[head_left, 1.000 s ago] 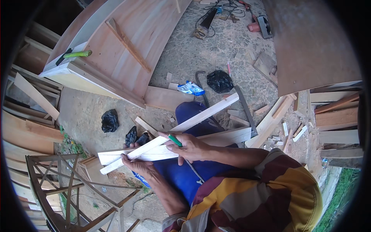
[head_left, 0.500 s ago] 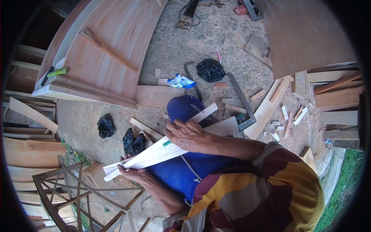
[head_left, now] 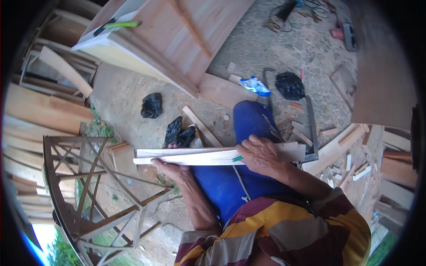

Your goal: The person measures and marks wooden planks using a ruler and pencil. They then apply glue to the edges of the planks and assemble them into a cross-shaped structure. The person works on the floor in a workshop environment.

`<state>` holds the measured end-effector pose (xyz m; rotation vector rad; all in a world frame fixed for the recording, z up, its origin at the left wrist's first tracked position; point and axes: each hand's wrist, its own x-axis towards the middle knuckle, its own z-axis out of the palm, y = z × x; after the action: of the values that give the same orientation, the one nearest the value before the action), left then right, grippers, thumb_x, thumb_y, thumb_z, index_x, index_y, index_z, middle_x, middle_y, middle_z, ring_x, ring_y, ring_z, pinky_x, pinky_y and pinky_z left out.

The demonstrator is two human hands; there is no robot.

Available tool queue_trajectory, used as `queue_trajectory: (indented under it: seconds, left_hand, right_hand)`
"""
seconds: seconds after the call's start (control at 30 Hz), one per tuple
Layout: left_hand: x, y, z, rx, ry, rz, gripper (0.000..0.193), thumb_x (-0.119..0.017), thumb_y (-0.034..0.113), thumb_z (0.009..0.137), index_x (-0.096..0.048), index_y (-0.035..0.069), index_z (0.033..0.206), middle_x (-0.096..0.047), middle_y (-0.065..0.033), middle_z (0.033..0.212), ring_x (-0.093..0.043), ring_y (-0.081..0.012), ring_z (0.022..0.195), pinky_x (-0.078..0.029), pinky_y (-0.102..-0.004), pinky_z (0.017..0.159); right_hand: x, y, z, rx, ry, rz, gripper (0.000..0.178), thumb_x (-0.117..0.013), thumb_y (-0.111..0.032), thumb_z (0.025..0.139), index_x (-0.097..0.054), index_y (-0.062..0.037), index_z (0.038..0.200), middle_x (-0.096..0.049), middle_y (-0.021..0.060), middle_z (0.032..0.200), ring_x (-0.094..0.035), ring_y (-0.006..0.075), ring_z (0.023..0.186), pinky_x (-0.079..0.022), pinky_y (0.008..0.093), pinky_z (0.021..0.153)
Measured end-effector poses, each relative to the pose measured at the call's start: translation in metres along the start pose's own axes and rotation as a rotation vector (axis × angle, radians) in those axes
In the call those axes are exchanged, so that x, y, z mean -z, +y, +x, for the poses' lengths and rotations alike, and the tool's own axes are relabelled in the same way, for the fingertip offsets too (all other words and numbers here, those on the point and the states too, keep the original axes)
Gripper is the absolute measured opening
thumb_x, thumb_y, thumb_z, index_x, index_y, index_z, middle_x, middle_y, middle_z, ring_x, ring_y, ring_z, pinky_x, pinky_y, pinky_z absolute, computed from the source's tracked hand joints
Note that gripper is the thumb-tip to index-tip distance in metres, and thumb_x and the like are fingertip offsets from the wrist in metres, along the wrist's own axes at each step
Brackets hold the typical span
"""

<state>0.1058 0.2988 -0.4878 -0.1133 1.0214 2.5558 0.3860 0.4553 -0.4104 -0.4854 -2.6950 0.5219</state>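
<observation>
Across my blue-trousered lap lies a pale tapered wooden board, with a second pale strip along its far edge. My left hand is closed round the boards near their left end, thumb on the near side and fingertips past the far side. Over the right part sits my right hand, fingers curled round a green pencil whose tip is near a dark line on the wood. The boards' right end shows beyond this hand, near a metal square.
Black plastic bags and a blue-white packet lie on the ground ahead. A large wooden panel piece stands ahead left, bearing a green-handled tool. Left of me is a lattice frame; a handsaw lies far off.
The boards have turned from slanting to nearly level across my lap. My right hand has moved right with the pencil, and the whole view has swung round.
</observation>
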Motion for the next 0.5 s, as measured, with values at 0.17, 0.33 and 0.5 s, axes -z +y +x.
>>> queue_trajectory:
  seconds: [0.17,0.33,0.5]
  left_hand:
    - [-0.028,-0.006,-0.009,0.008,0.0,-0.127,0.058,-0.046,0.044,0.103,-0.053,-0.007,0.129,-0.066,-0.0236,0.11,-0.066,-0.0338,0.101,-0.053,-0.0456,0.098]
    - [-0.065,0.02,-0.041,-0.174,-0.042,-0.106,0.05,-0.063,0.027,0.097,-0.044,0.005,0.137,-0.066,-0.02,0.109,-0.067,-0.0299,0.099,-0.059,-0.0459,0.087]
    - [-0.058,0.014,-0.034,-0.236,-0.014,-0.035,0.043,-0.066,0.019,0.095,-0.046,0.007,0.131,-0.067,-0.0135,0.103,-0.07,-0.0253,0.084,-0.063,-0.0411,0.072]
  right_hand:
    - [0.01,0.009,0.013,-0.067,-0.092,0.1,0.027,-0.078,-0.016,0.074,-0.067,-0.0075,0.097,-0.066,0.0098,0.086,-0.06,0.0322,0.082,-0.049,0.0436,0.072]
    - [0.015,0.005,0.0,-0.005,-0.054,0.058,0.031,-0.075,-0.012,0.073,-0.068,-0.0054,0.103,-0.067,0.0107,0.089,-0.061,0.0343,0.08,-0.049,0.0439,0.072]
    - [0.021,0.019,-0.017,0.009,-0.029,0.059,0.035,-0.074,-0.009,0.069,-0.068,-0.0024,0.103,-0.069,0.0136,0.092,-0.063,0.0372,0.08,-0.05,0.0459,0.074]
